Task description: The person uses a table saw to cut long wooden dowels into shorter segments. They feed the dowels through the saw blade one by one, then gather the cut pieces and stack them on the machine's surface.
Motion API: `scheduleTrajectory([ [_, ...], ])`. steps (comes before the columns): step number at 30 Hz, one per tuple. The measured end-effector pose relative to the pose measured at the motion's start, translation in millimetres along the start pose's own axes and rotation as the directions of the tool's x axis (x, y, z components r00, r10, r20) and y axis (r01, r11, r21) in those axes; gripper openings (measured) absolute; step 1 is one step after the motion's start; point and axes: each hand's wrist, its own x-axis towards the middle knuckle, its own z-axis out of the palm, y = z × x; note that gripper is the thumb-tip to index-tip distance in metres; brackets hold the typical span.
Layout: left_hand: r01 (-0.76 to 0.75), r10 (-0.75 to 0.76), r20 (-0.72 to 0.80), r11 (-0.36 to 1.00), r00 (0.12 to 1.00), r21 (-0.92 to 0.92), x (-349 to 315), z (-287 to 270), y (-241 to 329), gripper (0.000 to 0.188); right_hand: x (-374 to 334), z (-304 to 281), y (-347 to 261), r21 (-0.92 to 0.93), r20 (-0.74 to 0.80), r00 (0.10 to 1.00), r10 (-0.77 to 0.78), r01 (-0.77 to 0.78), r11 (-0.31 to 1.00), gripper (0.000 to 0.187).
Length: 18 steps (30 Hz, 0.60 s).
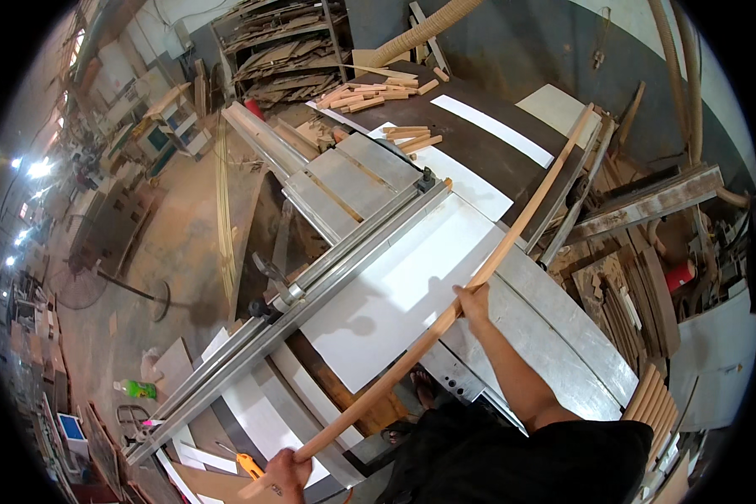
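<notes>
I note a long wooden strip (445,323) of plain light tan, lying over a white panel (395,294) on a grey metal worktop (554,319) with a dull silver fence rail (328,269). Beyond it I record a dark brown board (479,143) carrying white strips and pale wood offcuts (370,97). Low in view I see a yellow-orange tool handle (248,464), a green bottle (139,389) on the dusty brown floor (185,218), and a black garment (529,462).

Long strip (479,273) lies across saw table (554,328).

You wore a black short-sleeved top whose sleeve ended above the elbow, leaving both forearms bare down to your left hand (284,475) and right hand (474,299) (no gloves, watch or rings showed), with sandals on your feet.
</notes>
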Motion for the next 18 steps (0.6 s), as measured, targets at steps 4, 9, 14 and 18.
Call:
scheduleTrajectory([
  [4,0.0,0.016,0.163,0.995,0.986,-0.099,57,30,111,0.026,-72,29,1,-0.052,0.108,0.994,0.026,-0.02,0.998,0.079],
  [9,-0.134,0.221,0.27,0.942,0.937,-0.307,121,30,226,0.025,-100,46,-15,-0.036,0.171,0.985,-0.024,0.031,0.999,0.077],
  [14,-0.18,0.26,0.303,0.947,0.917,-0.267,147,49,239,0.026,-17,26,-20,0.019,0.155,0.986,-0.057,0.054,0.998,0.074],
  [18,-0.14,0.175,0.247,0.979,0.953,-0.15,149,50,208,0.021,70,8,-37,0.018,0.142,0.989,-0.037,0.035,0.999,0.072],
])
